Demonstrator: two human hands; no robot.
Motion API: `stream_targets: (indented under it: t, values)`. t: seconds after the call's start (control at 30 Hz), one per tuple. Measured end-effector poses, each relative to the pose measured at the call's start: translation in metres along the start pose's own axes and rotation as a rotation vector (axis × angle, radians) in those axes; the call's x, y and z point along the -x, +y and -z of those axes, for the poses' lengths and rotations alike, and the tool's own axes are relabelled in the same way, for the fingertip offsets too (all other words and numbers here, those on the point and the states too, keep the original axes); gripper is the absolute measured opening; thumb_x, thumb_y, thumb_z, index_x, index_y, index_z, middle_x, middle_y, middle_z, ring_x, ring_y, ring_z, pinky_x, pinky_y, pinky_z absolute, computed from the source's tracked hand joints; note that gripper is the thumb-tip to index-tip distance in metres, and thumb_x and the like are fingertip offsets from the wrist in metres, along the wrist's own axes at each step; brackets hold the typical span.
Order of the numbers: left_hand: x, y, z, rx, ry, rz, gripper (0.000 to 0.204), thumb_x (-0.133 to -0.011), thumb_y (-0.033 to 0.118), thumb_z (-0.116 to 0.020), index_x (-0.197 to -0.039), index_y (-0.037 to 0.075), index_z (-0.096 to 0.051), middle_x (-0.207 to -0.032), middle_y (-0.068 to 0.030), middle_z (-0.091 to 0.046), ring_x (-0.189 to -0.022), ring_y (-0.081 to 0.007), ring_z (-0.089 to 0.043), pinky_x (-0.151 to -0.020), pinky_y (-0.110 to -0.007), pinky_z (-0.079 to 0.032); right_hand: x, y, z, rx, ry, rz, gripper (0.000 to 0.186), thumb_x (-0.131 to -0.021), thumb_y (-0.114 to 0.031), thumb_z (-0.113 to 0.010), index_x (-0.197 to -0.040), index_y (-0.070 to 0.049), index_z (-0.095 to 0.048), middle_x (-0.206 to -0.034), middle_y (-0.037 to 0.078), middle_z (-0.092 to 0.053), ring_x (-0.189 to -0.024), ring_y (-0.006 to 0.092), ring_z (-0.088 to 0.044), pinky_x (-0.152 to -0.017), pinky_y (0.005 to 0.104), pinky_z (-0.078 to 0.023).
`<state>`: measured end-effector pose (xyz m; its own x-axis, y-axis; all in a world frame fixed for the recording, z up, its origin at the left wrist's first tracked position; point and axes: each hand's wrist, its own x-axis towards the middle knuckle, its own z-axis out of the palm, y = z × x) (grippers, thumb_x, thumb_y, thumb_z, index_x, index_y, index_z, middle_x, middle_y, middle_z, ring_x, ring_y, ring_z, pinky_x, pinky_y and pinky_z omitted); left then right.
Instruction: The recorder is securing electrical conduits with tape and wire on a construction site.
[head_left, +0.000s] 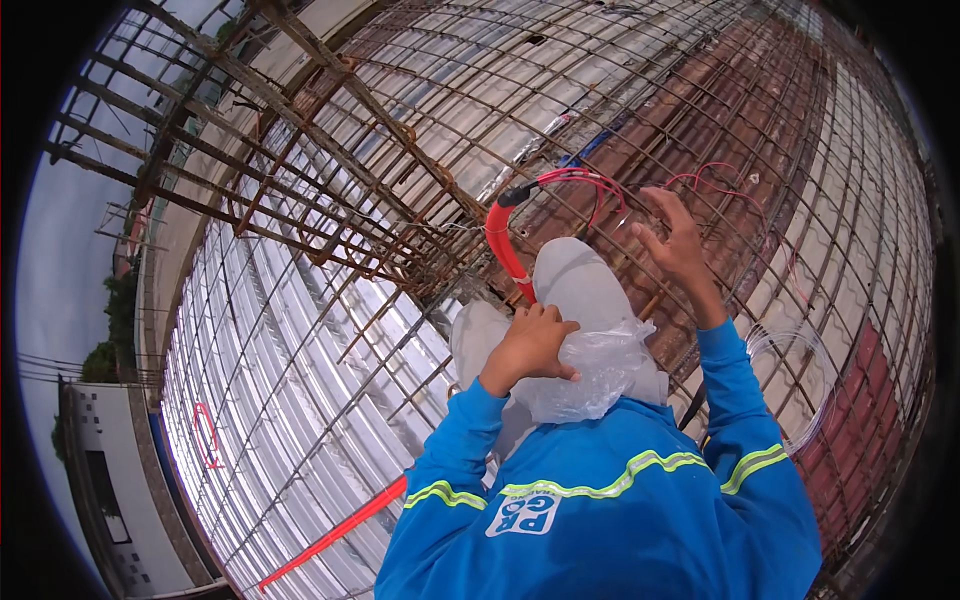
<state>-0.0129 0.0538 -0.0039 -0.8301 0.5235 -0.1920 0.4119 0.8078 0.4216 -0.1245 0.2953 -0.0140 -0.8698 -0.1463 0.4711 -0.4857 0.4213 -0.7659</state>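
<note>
- R hand: right of centre; thumb + index apart w/ a gap btwn, other fingers loosely curled. Nearest the thin red wires; can't tell if a fingertip touches a strand.
- L hand: near centre, palm down over the lap, thumb out over the clear plastic bag. Underside hidden, so can't tell if it's clamped on anything.
- Red conduit: just above L hand, curved, standing beside the grey-clad knee; lower end hidden by hand + leg. Black wrap at its top, wires coming out & arching right.
- Farther out: rebar mesh runs under everything; shiny metal sheets at left, brown sheets upper right. Rebar cage upper left.
- Pale wire coil at right, by R sleeve; red tube lower left, red loop far left.
- Risk: loose strands could snag on mesh if pulled sideways, prob. tangling or nicking insulation.
- Risk: bag is light; if L hand lifts, a gust might shift it or spill any contents thru the mesh gaps.
- Risk: conduit may kink at the bend if the knee leans on it.
- Risk: coil could catch the R elbow if the arm swings out.
</note>
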Motion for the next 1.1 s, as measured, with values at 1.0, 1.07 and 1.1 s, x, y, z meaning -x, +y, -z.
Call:
stream_targets:
  t: [1.0,1.07,1.1]
  values:
    - [-0.021,-0.102,-0.153,-0.657,-0.266,0.347,0.034,-0.074,0.030,-0.058,-0.095,0.006,-0.069,-0.103,-0.0112,-0.065,-0.102,-0.0268,-0.057,-0.101,-0.054,-0.024,-0.079,0.033,-0.029,-0.441,-0.612,-0.188,0.042,-0.094,-0.030,-0.053,-0.125,-0.001,-0.053,-0.076,-0.003,-0.050,-0.066,0.0064,-0.042,-0.057,0.0230,-0.037]
    - [-0.011,-0.085,-0.121,-0.190,-0.534,0.415,0.044,-0.079,0.034,-0.055,-0.111,0.004,-0.062,-0.116,-0.0136,-0.059,-0.112,-0.0274,-0.052,-0.105,-0.058,-0.017,-0.062,0.027,-0.021,-0.385,-0.522,-0.133,0.039,-0.092,-0.024,-0.056,-0.122,0.000,-0.053,-0.079,-0.001,-0.055,-0.066,0.0081,-0.045,-0.058,0.0250,-0.040]
    - [0.001,-0.079,-0.108,-0.202,-0.531,0.410,0.044,-0.079,0.034,-0.055,-0.111,0.004,-0.062,-0.116,-0.0136,-0.059,-0.112,-0.0274,-0.052,-0.105,-0.058,-0.017,-0.059,0.023,-0.021,-0.308,-0.396,-0.045,0.034,-0.090,-0.020,-0.059,-0.117,0.000,-0.056,-0.079,0.001,-0.057,-0.067,0.0084,-0.047,-0.058,0.0256,-0.041]
